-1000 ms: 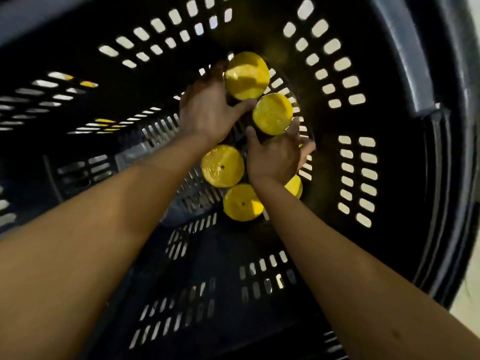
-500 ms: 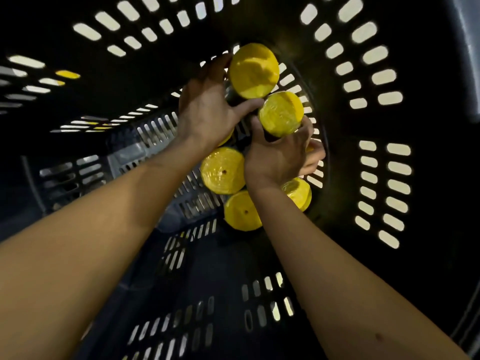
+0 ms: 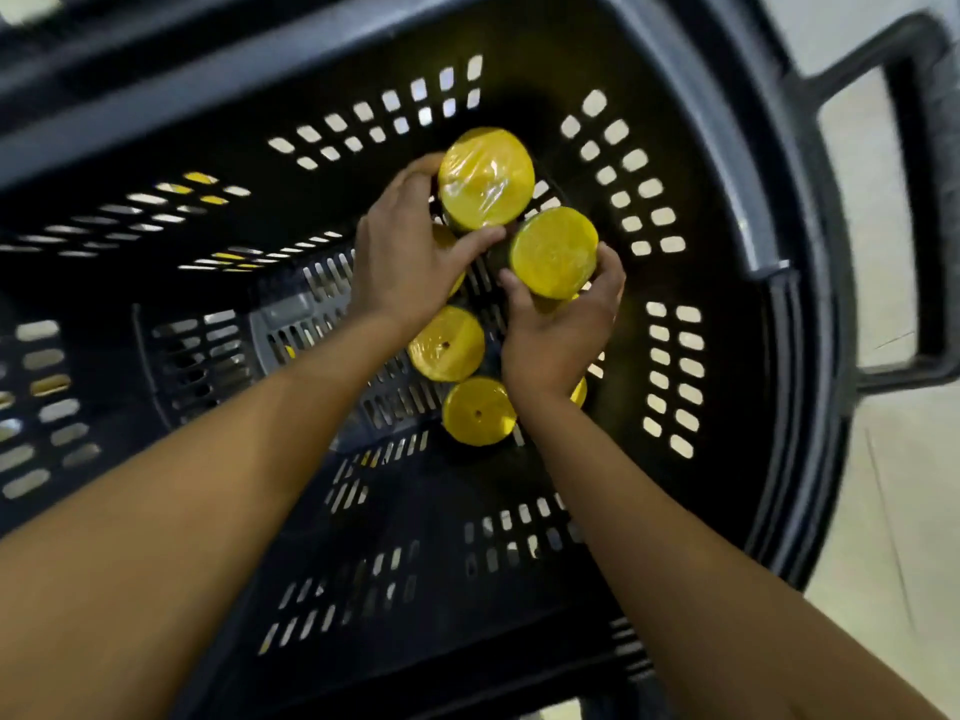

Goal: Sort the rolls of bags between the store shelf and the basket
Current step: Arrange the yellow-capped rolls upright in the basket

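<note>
"Which step was in hand?"

"A lift-out, by the look of it. Both hands were deep in the basket (image 3: 727, 163), mid-frame. The left hand (image 3: 410, 272) had fingers and thumb curled round the top roll (image 3: 485, 176). The right hand (image 3: 558, 335) cupped the second roll (image 3: 553, 252), touching it just below. The shelf was out of view."

"And the next move?"

"Probably a straight rise with firm grips, since the wrap looked slick. The spare rolls (image 3: 447, 343) stood on the basket floor under the wrists."

"Room?"

"The wall was close at the right and the centre was open. The handle (image 3: 924, 200) at the upper right lay outside the rim."
</note>
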Available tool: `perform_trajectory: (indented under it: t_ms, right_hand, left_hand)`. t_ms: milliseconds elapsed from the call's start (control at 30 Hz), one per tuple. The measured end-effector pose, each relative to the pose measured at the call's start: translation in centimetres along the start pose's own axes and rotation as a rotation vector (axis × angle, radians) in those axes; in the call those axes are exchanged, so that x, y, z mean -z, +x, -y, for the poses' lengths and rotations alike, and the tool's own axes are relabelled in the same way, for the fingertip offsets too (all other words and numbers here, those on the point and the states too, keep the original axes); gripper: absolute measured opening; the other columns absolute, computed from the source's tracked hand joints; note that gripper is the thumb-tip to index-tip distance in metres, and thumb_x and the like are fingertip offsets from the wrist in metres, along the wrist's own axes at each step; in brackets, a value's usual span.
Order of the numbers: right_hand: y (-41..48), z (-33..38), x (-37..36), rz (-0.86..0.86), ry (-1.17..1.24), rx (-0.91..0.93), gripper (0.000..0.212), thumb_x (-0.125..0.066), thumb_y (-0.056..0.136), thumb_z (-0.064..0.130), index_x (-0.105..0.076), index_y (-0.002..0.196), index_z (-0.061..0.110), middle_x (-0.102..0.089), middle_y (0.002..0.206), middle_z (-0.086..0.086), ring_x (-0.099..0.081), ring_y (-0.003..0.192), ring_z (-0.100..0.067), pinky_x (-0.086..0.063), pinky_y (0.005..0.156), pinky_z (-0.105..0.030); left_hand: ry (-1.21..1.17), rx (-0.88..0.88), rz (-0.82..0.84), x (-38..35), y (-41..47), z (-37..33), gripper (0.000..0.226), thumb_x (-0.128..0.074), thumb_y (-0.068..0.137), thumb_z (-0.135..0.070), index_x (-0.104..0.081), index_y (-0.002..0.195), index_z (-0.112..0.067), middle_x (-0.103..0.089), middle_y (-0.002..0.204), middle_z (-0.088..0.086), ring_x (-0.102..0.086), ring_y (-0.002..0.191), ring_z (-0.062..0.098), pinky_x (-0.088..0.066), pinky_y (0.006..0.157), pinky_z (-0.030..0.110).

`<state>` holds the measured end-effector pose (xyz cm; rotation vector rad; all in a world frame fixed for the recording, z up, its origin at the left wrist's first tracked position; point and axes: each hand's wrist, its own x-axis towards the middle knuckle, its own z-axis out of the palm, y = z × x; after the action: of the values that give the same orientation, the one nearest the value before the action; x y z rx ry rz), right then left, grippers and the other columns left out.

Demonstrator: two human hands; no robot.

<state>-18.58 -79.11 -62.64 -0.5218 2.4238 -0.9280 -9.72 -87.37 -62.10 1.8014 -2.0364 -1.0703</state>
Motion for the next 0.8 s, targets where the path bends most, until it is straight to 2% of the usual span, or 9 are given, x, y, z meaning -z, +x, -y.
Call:
perform_trajectory:
  t_ms: [133, 233, 333, 400, 500, 567, 600, 733, 800]
  right_hand:
    - [-1.2, 3.1, 5.5, 0.193, -0.014, 0.205, 0.077, -0.082, 0.069, 0.022, -0.042, 0.133, 0.008, -0.049, 0.13, -0.003, -0.044, 0.119, -0.009, -0.03, 0.098, -0.009]
    - [-1.7, 5.4, 9.2, 0.305, -0.06, 0.345, 0.073, -0.083, 0.068, 0.02, -0.045, 0.128, 0.005, -0.052, 0.121, -0.003, -0.043, 0.109, -0.003, -0.029, 0.092, -0.002]
    - [-2.5, 8.4, 12.6, 0.408, -0.081, 0.396, 0.073, -0.084, 0.068, 0.019, -0.046, 0.128, 0.004, -0.055, 0.121, -0.007, -0.048, 0.107, -0.007, -0.033, 0.089, -0.004]
    - [-3.5, 10.6, 14.8, 0.451, -0.103, 0.426, 0.075, -0.084, 0.067, 0.019, -0.045, 0.13, 0.007, -0.055, 0.123, -0.006, -0.05, 0.11, -0.012, -0.033, 0.09, -0.01]
    - [-5.3, 14.0, 18.3, 0.494, -0.101, 0.441, 0.077, -0.084, 0.068, 0.021, -0.044, 0.133, 0.012, -0.054, 0.128, -0.003, -0.05, 0.114, -0.014, -0.035, 0.094, -0.017]
    - [-6.7, 16.4, 20.8, 0.537, -0.082, 0.436, 0.078, -0.083, 0.069, 0.023, -0.043, 0.135, 0.014, -0.055, 0.129, -0.002, -0.052, 0.115, -0.015, -0.039, 0.096, -0.024]
    - [-7.4, 17.7, 22.2, 0.561, -0.079, 0.447, 0.079, -0.083, 0.069, 0.024, -0.042, 0.136, 0.014, -0.055, 0.129, -0.002, -0.053, 0.115, -0.016, -0.039, 0.096, -0.023]
    - [-9.9, 23.6, 27.6, 0.623, -0.02, 0.565, 0.076, -0.08, 0.063, 0.034, -0.048, 0.129, 0.013, -0.059, 0.121, 0.002, -0.055, 0.106, -0.009, -0.035, 0.086, -0.004]
    - [-10.6, 26.9, 30.2, 0.624, 0.02, 0.619, 0.069, -0.083, 0.062, 0.032, -0.05, 0.122, 0.022, -0.059, 0.112, 0.008, -0.054, 0.099, -0.002, -0.035, 0.082, 0.001]
  left_hand:
    - [-0.05, 0.003, -0.069, 3.4, -3.0, -2.5, 0.07, -0.075, 0.076, -0.038, -0.047, 0.133, -0.008, -0.056, 0.127, 0.009, -0.052, 0.114, 0.019, -0.028, 0.088, 0.012]
    - [-0.033, 0.049, -0.081, 6.9, -5.0, -4.6, 0.071, -0.073, 0.077, -0.039, -0.045, 0.136, -0.009, -0.055, 0.13, 0.009, -0.05, 0.118, 0.021, -0.03, 0.092, 0.017]
    - [-0.031, 0.023, -0.084, 10.8, -7.3, -6.5, 0.074, -0.071, 0.076, -0.042, -0.047, 0.134, -0.004, -0.055, 0.13, 0.013, -0.05, 0.12, 0.026, -0.028, 0.096, 0.018]
    - [-0.071, 0.04, -0.083, 13.8, -8.9, -7.8, 0.075, -0.068, 0.074, -0.048, -0.048, 0.133, -0.007, -0.056, 0.128, 0.011, -0.051, 0.117, 0.022, -0.029, 0.093, 0.014]
    - [-0.086, 0.063, -0.1, 18.1, -11.7, -10.5, 0.067, -0.073, 0.076, -0.042, -0.051, 0.131, -0.011, -0.059, 0.123, 0.007, -0.054, 0.112, 0.02, -0.03, 0.087, 0.012]
    - [-0.064, 0.062, -0.117, 21.1, -13.6, -12.6, 0.065, -0.075, 0.076, -0.038, -0.051, 0.131, -0.012, -0.059, 0.124, 0.007, -0.054, 0.112, 0.021, -0.03, 0.088, 0.014]
    - [-0.061, 0.056, -0.116, 22.6, -14.6, -13.6, 0.065, -0.074, 0.076, -0.038, -0.051, 0.131, -0.012, -0.059, 0.124, 0.007, -0.054, 0.112, 0.021, -0.032, 0.089, 0.016]
    - [-0.072, 0.009, -0.121, 28.5, -18.1, -17.6, 0.061, -0.072, 0.076, -0.043, -0.053, 0.129, -0.017, -0.062, 0.12, 0.004, -0.058, 0.109, 0.023, -0.047, 0.093, 0.037]
    - [-0.091, -0.021, -0.149, 31.3, -19.6, -19.6, 0.061, -0.071, 0.076, -0.047, -0.054, 0.128, -0.021, -0.063, 0.12, 0.002, -0.059, 0.109, 0.021, -0.048, 0.092, 0.039]
